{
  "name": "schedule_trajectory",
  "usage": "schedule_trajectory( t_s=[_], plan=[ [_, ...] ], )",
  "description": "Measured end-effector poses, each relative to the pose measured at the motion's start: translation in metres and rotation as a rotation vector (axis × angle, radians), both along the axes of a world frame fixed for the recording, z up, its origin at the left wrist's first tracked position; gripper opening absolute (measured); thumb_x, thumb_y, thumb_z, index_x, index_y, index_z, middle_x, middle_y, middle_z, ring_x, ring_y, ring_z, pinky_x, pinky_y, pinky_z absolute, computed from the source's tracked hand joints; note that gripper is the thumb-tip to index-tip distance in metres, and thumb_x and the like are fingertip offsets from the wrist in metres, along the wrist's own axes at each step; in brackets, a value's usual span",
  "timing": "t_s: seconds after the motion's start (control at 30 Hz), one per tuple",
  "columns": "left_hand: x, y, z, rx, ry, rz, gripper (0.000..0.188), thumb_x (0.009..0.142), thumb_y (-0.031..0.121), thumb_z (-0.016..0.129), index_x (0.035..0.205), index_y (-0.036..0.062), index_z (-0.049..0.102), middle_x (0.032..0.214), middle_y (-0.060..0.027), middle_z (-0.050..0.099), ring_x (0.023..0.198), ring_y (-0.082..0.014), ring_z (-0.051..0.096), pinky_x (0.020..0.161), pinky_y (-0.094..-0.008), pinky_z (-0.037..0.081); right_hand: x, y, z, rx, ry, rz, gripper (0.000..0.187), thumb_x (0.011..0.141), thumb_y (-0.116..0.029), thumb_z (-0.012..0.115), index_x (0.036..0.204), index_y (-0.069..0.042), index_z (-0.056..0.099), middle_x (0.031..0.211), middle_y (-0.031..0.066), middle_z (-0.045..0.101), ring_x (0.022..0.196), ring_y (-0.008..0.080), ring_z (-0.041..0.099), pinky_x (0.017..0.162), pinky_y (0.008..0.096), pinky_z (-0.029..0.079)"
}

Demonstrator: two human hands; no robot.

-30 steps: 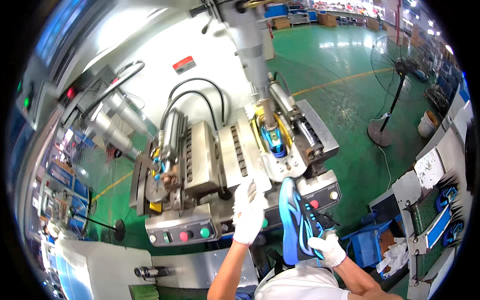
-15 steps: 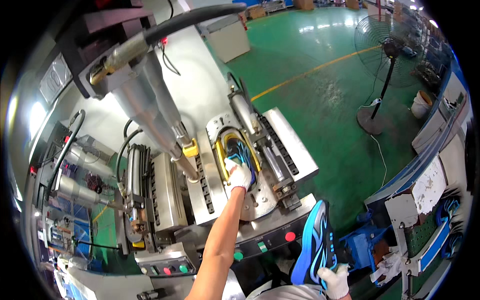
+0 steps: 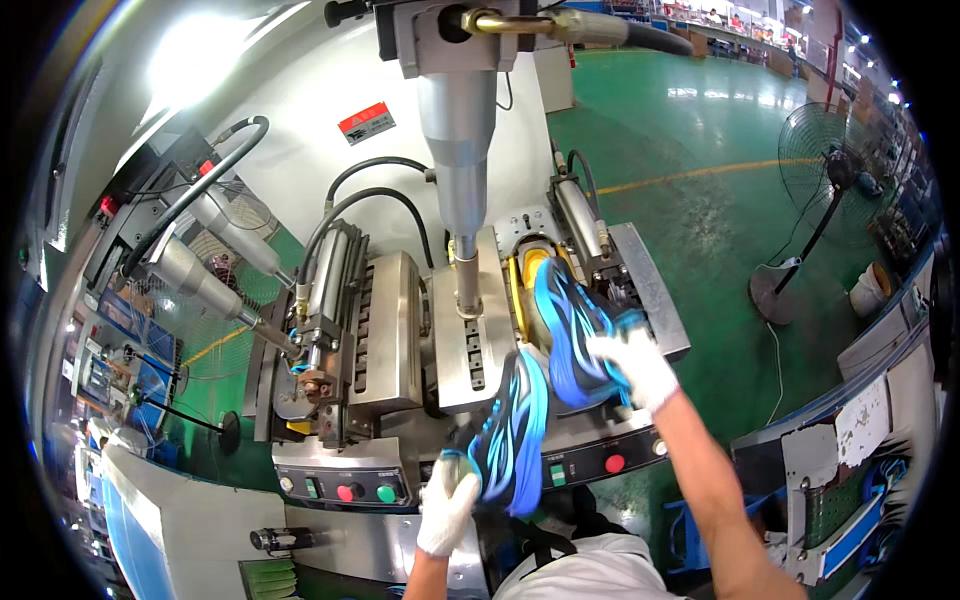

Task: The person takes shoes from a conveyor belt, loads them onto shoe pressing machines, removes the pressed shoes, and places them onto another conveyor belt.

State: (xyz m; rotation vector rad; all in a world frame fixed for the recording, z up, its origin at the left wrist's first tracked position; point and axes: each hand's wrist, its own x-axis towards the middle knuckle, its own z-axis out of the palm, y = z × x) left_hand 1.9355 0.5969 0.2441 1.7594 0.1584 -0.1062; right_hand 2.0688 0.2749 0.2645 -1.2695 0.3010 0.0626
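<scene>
My left hand (image 3: 447, 508), in a white glove, grips a black and blue sports shoe (image 3: 515, 435) by one end, low in front of the machine's control panel. The gloved fingers of my right hand (image 3: 638, 368) are closed on a second, matching sports shoe (image 3: 572, 335). That shoe is tilted over the yellow-lined mould (image 3: 517, 285) of the pressing machine and covers part of it. Whether it touches the mould I cannot tell. To the left of the mould stands a metal clamp block (image 3: 466, 350), with the upright press cylinder (image 3: 457, 150) above it.
The front panel (image 3: 590, 462) carries red and green buttons. A second press station (image 3: 340, 350) with hoses is on the left. On the green floor (image 3: 680, 210) at right stands a fan (image 3: 836, 200) with a trailing cable. A bucket (image 3: 870, 290) and a shoe rack (image 3: 850, 500) are farther right.
My left hand has drawn its shoe out of the mould and toward me. My right hand has brought the other shoe from the lower right up over the mould. The view has turned left.
</scene>
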Motion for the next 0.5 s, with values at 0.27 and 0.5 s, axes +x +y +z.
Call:
schedule_trajectory(
  t_s=[0.27,0.5],
  plan=[
    [-0.205,0.059,-0.064,0.658,0.368,0.437,0.051,0.097,0.023,0.065,0.140,-0.0015,0.052,0.134,-0.0200,0.061,0.118,-0.0282,0.059,0.102,-0.0369,0.046,0.210,0.075,-0.127,-1.430,-0.025,0.094,0.038,0.081,-0.035,0.063,0.101,-0.004,0.074,0.109,0.0227,0.072,0.103,0.0369,0.070,0.090,0.0455,0.055],
    [-0.290,0.087,-0.252,0.655,0.727,0.972,0.084,0.094,0.026,0.057,0.154,-0.0155,0.015,0.155,-0.0371,0.032,0.147,-0.0468,0.031,0.124,-0.0434,0.023,0.207,0.048,-0.141,-1.256,-0.116,0.072,0.048,0.075,-0.044,0.070,0.098,-0.003,0.072,0.102,0.0218,0.071,0.095,0.0397,0.068,0.082,0.0464,0.053]
  ],
)
